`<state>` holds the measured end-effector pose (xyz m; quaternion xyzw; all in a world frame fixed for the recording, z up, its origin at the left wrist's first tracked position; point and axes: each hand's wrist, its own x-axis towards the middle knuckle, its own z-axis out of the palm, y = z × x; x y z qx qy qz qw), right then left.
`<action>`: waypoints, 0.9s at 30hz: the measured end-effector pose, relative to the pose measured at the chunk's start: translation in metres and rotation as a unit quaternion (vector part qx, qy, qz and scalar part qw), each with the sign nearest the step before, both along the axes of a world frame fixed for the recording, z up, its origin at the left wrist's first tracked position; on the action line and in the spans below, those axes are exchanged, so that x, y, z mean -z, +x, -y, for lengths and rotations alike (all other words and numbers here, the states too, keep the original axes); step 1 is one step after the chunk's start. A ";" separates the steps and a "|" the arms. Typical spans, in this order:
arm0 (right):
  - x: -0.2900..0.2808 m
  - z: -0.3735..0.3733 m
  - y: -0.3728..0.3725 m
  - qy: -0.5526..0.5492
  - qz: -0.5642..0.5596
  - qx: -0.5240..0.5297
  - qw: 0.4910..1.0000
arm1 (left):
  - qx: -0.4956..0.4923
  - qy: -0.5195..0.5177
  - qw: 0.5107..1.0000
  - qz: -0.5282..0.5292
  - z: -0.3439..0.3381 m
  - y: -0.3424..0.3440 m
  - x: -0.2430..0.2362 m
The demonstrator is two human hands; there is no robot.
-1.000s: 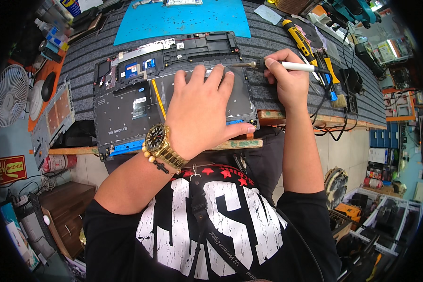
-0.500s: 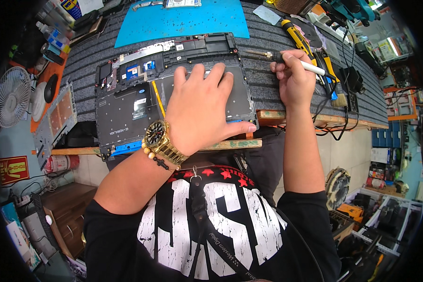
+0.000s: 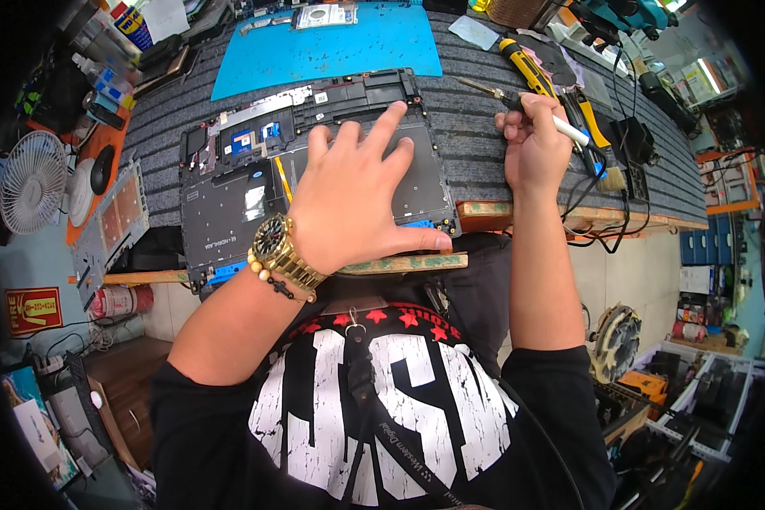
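A black laptop keyboard chassis [image 3: 217, 204] lies with its inner side up at the table's front edge. My left hand [image 3: 344, 200] rests over it with spread fingers. The index fingertip touches near the far right corner, and the thumb reaches the near edge. A gold watch [image 3: 274, 242] and a beaded bracelet [image 3: 263, 274] circle that wrist. To the right of the chassis, my right hand [image 3: 537, 157] grips a soldering iron [image 3: 569, 130] by its white handle. The metal tip points left and away, apart from the chassis. An orange strip [image 3: 282, 178] shows beside my left hand.
Beyond the chassis lies a blue mat [image 3: 331, 53] with a hard drive [image 3: 325, 15] at its far edge. A yellow-black tool [image 3: 525, 64], a brush [image 3: 612, 178] and black cables [image 3: 625, 212] sit on the right. At left are a metal plate [image 3: 115, 225] and a white fan [image 3: 34, 187].
My left hand's fingers have spread, the index finger stretching toward the chassis's far right corner. The soldering iron's tip has tilted further away from me, with my right hand staying nearly in place.
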<state>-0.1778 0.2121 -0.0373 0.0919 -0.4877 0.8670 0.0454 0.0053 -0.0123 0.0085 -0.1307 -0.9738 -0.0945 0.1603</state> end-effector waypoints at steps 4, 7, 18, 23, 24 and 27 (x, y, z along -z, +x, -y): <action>-0.001 0.000 0.000 0.006 -0.010 -0.004 1.000 | -0.019 0.010 1.000 -0.017 -0.002 0.008 0.006; -0.001 0.001 0.001 0.007 -0.001 0.004 1.000 | -0.040 0.024 0.999 -0.001 -0.003 0.016 0.006; -0.002 0.001 -0.007 0.002 0.020 -0.027 0.999 | -0.040 0.034 0.999 0.014 0.011 0.029 0.003; -0.030 0.014 -0.033 0.014 0.005 -0.039 0.999 | -0.038 0.038 0.999 0.004 0.013 0.028 0.006; -0.041 0.022 -0.038 0.031 -0.003 -0.056 0.998 | -0.039 0.039 0.998 0.011 0.014 0.029 0.005; -0.056 0.056 -0.052 0.065 -0.010 -0.078 0.995 | -0.044 0.045 0.998 0.014 0.013 0.028 0.005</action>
